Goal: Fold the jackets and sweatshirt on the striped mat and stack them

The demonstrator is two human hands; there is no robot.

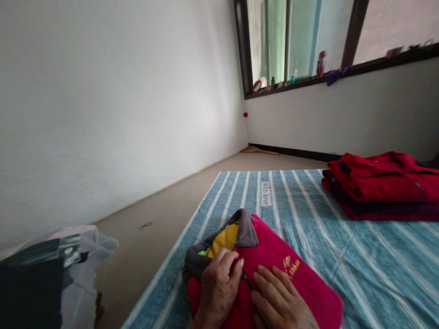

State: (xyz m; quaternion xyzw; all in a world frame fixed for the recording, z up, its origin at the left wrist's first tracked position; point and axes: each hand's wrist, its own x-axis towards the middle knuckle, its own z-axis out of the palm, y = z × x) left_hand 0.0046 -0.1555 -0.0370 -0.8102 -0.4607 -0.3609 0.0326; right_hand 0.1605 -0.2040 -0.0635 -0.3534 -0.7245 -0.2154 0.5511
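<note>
A folded pink fleece jacket (pixel 267 242) lies at the near edge of the striped bed cover (pixel 295 183). It has a grey collar (pixel 247 228), a yellow lining (pixel 224 240) and gold embroidery on the chest. My left hand (pixel 219 283) is closed at the front below the collar, thumb and fingers pinching the jacket by its dark zipper (pixel 246 278). Exactly what lies between those fingertips is partly hidden. Flat on the chest, right of the zipper, rests my right hand (pixel 281 297) with its fingers stretched out.
A stack of folded red clothes (pixel 384 183) sits on the right of the cover. On the floor at left stands a white plastic bag (pixel 82 278) with dark contents. A window sill (pixel 302 84) at the back holds a bottle (pixel 321 64) and small items.
</note>
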